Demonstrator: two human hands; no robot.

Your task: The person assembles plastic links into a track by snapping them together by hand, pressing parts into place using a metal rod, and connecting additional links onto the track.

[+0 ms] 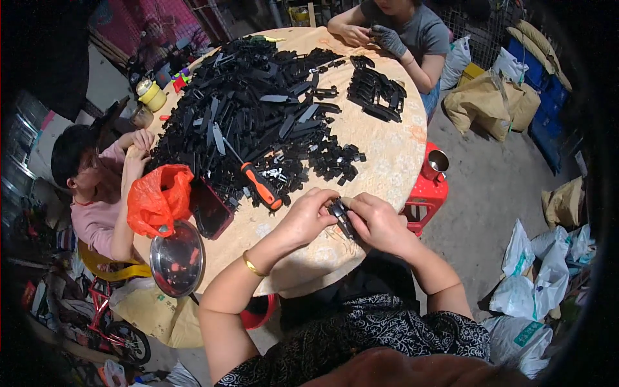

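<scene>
Over the near edge of the round table point(387, 161), both my hands hold one black plastic part point(342, 218), long and narrow. My left hand point(308, 216), with a gold bangle on its wrist, pinches its left side near the top. My right hand point(377, 222) grips it from the other side, fingers closed round it. Beyond my hands lies a large heap of black plastic parts point(238, 97), with small black pieces point(335, 158) at its near right. A screwdriver point(261, 187) with an orange and black handle rests at the heap's near edge.
A red plastic bag point(160, 198), a dark box point(209, 209) and a glass lid point(177, 258) are at the left. Assembled black parts point(376, 90) lie far right. Two people sit at the table, left and far right. A red stool point(427, 193) holds a metal cup point(438, 161).
</scene>
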